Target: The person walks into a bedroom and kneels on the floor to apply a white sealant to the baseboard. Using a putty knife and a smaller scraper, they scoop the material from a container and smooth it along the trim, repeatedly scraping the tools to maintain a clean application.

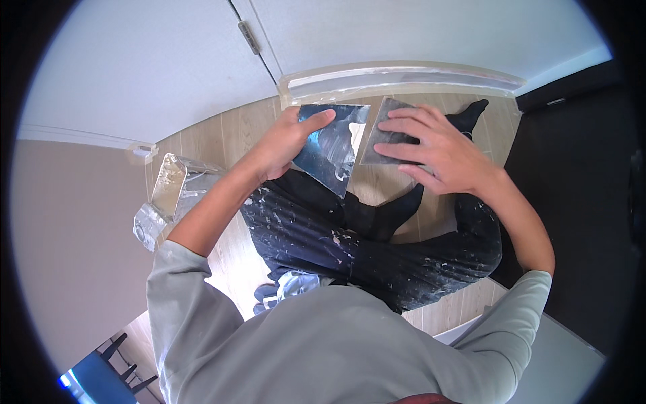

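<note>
Out in front of me, above my lap, my left hand (286, 141) grips a dark blue, shiny filling blade by its left side, thumb on top. Pale filler is smeared over this blue blade (324, 151), with a white lump (356, 135) near its right edge. Just right of it, my right hand (437, 148) has hold of a flat grey spreader blade (387, 137). Several of its fingers lie across the grey face, and the underside is hidden. A narrow gap separates the two blades.
A silvery, foil-like open bag (169, 185) stands left of my left forearm. My paint-spattered trousers (363, 249) and bent legs lie below the hands. Masking film and tape edge a low strip (404, 77) along the white wall. A dark panel (565, 175) rises at right, a blue stool (101, 377) lower left.
</note>
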